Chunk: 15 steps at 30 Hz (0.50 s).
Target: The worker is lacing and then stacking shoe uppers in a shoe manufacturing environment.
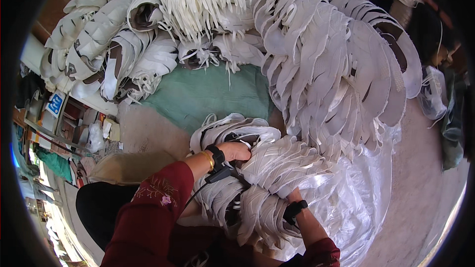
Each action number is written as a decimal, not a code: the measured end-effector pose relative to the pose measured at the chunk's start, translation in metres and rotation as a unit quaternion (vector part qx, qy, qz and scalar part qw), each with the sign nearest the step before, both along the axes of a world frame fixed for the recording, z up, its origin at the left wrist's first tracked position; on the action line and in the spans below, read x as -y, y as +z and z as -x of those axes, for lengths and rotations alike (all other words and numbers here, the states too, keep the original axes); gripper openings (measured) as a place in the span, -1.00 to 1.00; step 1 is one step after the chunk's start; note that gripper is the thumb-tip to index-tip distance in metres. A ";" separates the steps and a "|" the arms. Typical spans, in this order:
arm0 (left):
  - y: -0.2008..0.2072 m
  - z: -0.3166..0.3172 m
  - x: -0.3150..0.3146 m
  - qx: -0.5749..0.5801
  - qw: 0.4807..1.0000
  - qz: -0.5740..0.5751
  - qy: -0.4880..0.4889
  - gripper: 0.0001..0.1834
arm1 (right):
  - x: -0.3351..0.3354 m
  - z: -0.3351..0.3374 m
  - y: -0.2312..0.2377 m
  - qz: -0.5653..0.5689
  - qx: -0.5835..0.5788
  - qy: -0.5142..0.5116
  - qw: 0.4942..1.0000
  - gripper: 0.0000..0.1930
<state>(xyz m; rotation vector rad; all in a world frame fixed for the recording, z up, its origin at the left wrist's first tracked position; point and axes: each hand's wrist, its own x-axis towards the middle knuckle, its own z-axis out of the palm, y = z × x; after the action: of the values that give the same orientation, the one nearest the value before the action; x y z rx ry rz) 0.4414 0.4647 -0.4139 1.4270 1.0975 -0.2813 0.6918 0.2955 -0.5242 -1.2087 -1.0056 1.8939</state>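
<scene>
Your left hand and right hand clamp the bundle of white cut-out shoe-upper pieces; loosen either and the pieces could fan out onto the clear plastic sheet beside it.

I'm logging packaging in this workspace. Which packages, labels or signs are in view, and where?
Sign: far left by the shelves, small tilted square, blue with white marks.
Plastic bag: lower right under the white cut pieces, clear, crinkled.
Green sack: centre floor, flat, pale green.
</scene>
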 end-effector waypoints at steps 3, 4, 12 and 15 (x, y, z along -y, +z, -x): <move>-0.026 0.031 -0.002 0.116 0.986 -0.109 -0.046 -0.71 | 0.002 0.010 0.000 -0.027 0.016 0.000 1.000 -0.43; -0.038 0.027 0.006 0.101 0.985 -0.140 -0.013 -0.73 | -0.010 0.012 0.002 -0.035 0.023 -0.002 0.999 -0.43; -0.004 0.012 0.020 0.070 0.897 -0.359 -0.247 -0.74 | -0.007 0.014 -0.003 -0.088 0.058 -0.078 0.991 -0.42; 0.001 0.041 0.015 0.033 0.861 -0.363 -0.355 -0.71 | -0.028 0.021 0.053 -0.143 0.227 0.118 0.956 -0.50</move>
<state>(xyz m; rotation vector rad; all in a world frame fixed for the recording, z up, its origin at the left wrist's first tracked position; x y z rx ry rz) 0.4004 0.4497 -0.4130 2.4940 0.5749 -0.3488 0.6710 0.3239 -0.4713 -1.4269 -1.6735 1.5904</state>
